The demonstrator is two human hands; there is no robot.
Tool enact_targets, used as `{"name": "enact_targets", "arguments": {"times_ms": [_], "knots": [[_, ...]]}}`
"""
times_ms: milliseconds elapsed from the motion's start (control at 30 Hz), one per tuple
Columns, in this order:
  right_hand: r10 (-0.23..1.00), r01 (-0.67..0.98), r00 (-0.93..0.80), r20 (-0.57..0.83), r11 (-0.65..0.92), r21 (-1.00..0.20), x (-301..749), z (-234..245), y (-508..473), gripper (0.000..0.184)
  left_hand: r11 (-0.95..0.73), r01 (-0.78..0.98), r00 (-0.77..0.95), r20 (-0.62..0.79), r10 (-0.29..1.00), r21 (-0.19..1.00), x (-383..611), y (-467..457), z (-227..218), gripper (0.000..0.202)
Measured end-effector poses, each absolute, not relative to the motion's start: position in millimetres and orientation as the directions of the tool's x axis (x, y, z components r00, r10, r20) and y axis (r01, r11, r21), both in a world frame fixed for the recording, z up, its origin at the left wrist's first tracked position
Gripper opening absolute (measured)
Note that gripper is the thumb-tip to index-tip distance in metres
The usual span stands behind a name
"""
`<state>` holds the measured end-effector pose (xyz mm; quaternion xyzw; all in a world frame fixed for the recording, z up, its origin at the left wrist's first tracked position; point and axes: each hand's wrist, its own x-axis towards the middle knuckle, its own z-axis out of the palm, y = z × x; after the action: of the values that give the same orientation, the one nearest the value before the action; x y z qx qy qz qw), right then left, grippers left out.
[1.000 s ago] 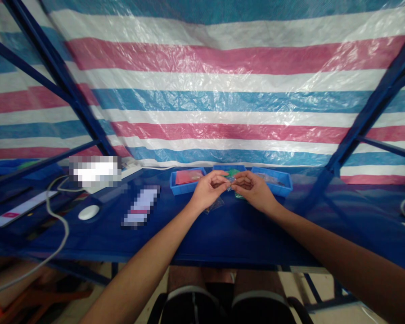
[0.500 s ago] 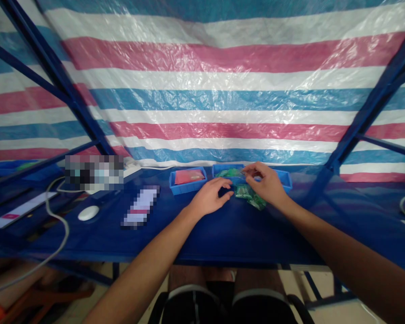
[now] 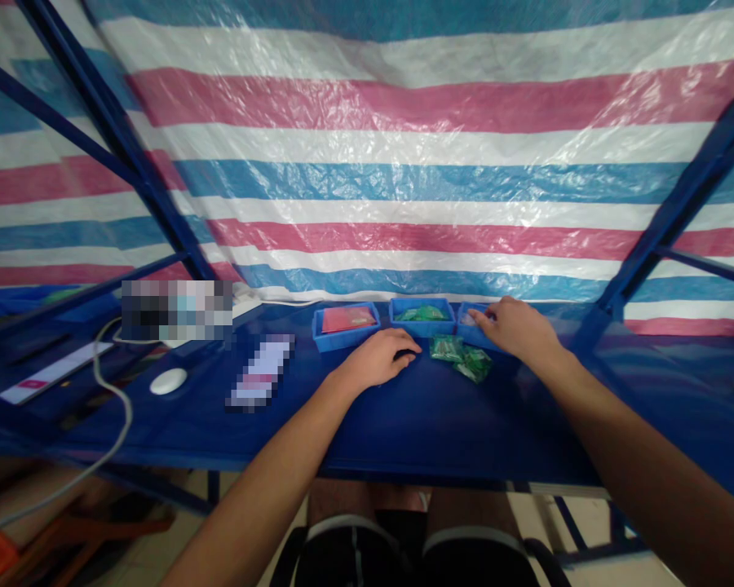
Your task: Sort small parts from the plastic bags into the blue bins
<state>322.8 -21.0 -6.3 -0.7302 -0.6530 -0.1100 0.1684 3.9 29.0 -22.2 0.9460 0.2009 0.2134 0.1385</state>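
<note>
My left hand point(image 3: 380, 357) rests on the blue table, fingers bent and thumb apart, with nothing in it. Just right of its fingertips lie green packets point(image 3: 446, 348), one point(image 3: 474, 364) partly against the other. My right hand point(image 3: 523, 332) is over the right blue bin point(image 3: 478, 334), thumb and fingers drawn together at the bin's left part. Something pale and clear shows by those fingertips; what they hold, if anything, I cannot make out. Behind the packets, the middle blue bin point(image 3: 422, 329) contains more green packets point(image 3: 425, 313).
A left blue bin point(image 3: 342, 340) holds flat red packs point(image 3: 346, 319). Farther left are a blurred-out phone point(image 3: 260, 372), a white mouse point(image 3: 168, 381) and a white cable point(image 3: 113, 391). Blue frame posts point(image 3: 661, 236) and a striped sheet point(image 3: 404, 179) stand behind the table.
My right hand has moved right, from over the middle bin to the right bin, uncovering the middle bin. My left hand stays about where it was. The view has shifted slightly.
</note>
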Motion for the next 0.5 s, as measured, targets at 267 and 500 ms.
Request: {"name": "enact_targets", "arguments": {"times_ms": [267,500], "knots": [[0.771,0.952,-0.196,0.606,0.298,-0.07,299.4,0.8,-29.4,0.038,-0.903,0.335,0.843,0.344,0.414,0.268,-14.5,31.4,-12.0,0.025],[0.709,0.86,-0.394,0.585,0.509,-0.036,285.9,1.7,-34.2,0.029,-0.885,0.323,0.845,0.318,0.429,0.335,-16.9,37.8,-12.9,0.031]]}}
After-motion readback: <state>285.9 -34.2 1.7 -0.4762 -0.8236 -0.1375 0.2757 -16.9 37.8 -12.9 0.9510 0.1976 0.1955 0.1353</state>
